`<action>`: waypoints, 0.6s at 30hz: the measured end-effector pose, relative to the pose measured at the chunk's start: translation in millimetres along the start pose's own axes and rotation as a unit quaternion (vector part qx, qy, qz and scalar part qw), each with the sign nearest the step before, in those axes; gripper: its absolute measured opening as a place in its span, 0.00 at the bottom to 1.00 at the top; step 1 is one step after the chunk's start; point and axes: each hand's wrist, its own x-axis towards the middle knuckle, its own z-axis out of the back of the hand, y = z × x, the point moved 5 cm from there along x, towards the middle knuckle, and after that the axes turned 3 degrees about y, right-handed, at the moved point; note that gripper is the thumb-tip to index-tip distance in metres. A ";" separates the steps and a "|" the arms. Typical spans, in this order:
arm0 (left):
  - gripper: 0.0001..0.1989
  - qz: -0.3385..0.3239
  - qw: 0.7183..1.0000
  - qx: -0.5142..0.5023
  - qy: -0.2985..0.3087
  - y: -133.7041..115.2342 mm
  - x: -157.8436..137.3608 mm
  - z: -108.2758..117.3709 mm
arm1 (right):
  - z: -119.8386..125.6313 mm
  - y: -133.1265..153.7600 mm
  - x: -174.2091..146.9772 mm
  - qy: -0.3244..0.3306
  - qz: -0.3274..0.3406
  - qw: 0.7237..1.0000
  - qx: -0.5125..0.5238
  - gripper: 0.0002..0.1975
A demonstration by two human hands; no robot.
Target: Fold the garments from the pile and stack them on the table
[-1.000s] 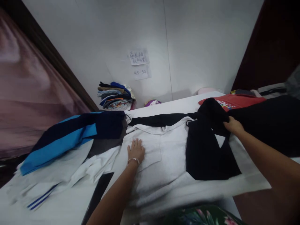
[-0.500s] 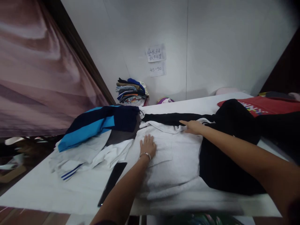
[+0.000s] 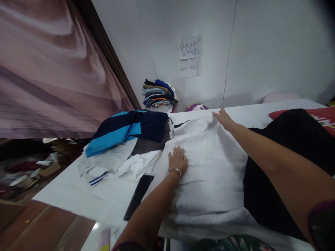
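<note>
A white garment [image 3: 209, 167] lies spread in front of me, wrinkled in places. My left hand [image 3: 178, 161], a bracelet at its wrist, presses flat on the garment's left part with fingers stretched out. At the far edge my right hand [image 3: 223, 118] pinches the white cloth and holds that edge slightly raised. A strip of black cloth [image 3: 181, 124] peeks out past the far left edge of the white garment. Black clothing [image 3: 282, 160] lies against its right side, partly under my right forearm.
Left of the garment are a navy and blue garment [image 3: 125, 129], white clothes [image 3: 110, 164] and a black phone-like slab [image 3: 138, 197]. A folded clothes stack [image 3: 159, 94] stands near the wall. Red clothing [image 3: 321, 115] lies far right on the white table [image 3: 60, 191].
My right hand has moved away from me, drawing the white cloth over the black sleeve-like strip. My left hand stays flat on the garment. The camera view has shifted.
</note>
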 end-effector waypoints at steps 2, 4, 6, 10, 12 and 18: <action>0.29 0.001 1.000 -0.003 0.000 0.2 0.5 0.2 | -29.2 4.5 -17.9 0.049 0.042 0.998 0.000 0.32; 0.29 -0.001 1.000 -0.007 -0.001 0.1 1.2 0.4 | -63.4 9.3 -46.2 0.112 0.090 0.989 -0.027 0.28; 0.29 -0.002 1.000 -0.009 -0.001 -0.1 1.3 -0.2 | -90.6 11.7 -75.4 0.149 0.124 0.980 -0.052 0.25; 0.28 -0.002 1.000 -0.009 -0.007 -0.3 -2.0 -2.3 | -111.7 15.6 -113.7 0.149 0.203 0.950 -0.183 0.25; 0.27 -0.007 1.000 -0.015 -0.011 0.6 -2.8 -0.3 | -108.0 14.3 -121.5 0.125 0.199 0.947 -0.219 0.26; 0.19 0.035 0.989 -0.106 -0.101 24.4 34.3 52.4 | -96.5 6.7 -148.0 0.082 0.212 0.948 -0.224 0.25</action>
